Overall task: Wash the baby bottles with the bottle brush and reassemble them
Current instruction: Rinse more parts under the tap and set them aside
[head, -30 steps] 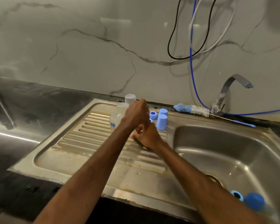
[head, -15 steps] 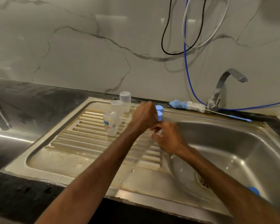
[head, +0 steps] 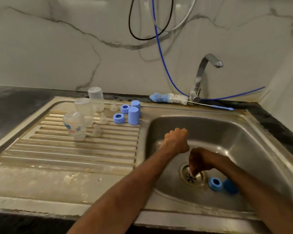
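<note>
Three clear baby bottles (head: 75, 124) stand upside down on the drainboard (head: 61, 154). Beside them are clear nipples (head: 103, 119), two blue rings (head: 118, 118) and two blue caps (head: 133, 115). Another blue ring (head: 214, 184) and blue cap (head: 229, 185) lie in the sink basin (head: 227, 135) near the drain (head: 192, 177). The bottle brush (head: 169, 98) lies on the back rim. My left hand (head: 176, 141) hovers over the basin as a fist, with nothing visible in it. My right hand (head: 203, 159) points down at the drain, its fingertips pinching a small pale piece.
The tap (head: 203, 76) rises at the back of the basin, its spout pointing right. A blue hose (head: 161, 53) and black and white cables hang down the marble wall. Dark countertop (head: 15, 102) lies left of the sink.
Both hands left the drainboard and moved right into the basin. The right hand dropped to the drain. My view shifted right and down, so the bottles and blue parts are uncovered.
</note>
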